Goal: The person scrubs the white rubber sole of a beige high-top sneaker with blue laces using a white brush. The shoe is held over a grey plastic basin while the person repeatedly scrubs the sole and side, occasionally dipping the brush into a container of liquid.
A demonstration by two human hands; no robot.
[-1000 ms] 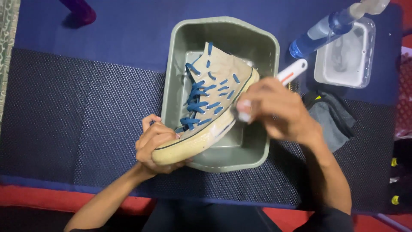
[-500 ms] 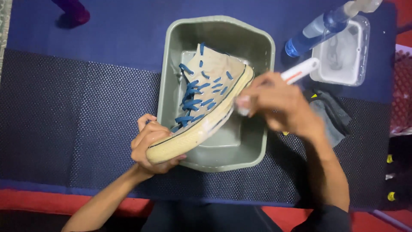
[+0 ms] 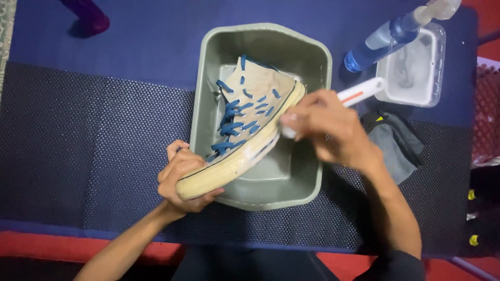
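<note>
Since a second ago we have tipped the shoe [image 3: 245, 130] a little more toward its side, and our right hand [image 3: 325, 127] with the brush has slid up along the sole toward the heel. Our left hand [image 3: 182, 179] is clamped round the toe cap, fingers curled under the rubber, just over the near left rim of the grey basin [image 3: 312, 57]. Our right hand is closed on a white brush [image 3: 359, 93], its head against the sole edge and its handle sticking out past the basin's right rim.

We hold the beige high-top shoe with blue laces slantwise over the basin, toe overhanging the near rim, heel and ankle above the basin's middle.

Beside the basin's right rim lies a dark grey cloth [image 3: 393, 143], close under our right wrist. Farther right, near the worktop's far edge, a clear square tub [image 3: 437, 62] sits with a blue spray bottle [image 3: 390, 36] leaning across it, its base just beside the basin's far right corner. Left of the basin the dark dotted mat [image 3: 94, 135] offers wide open room; a purple object [image 3: 86, 15] stands well apart at the far left.
</note>
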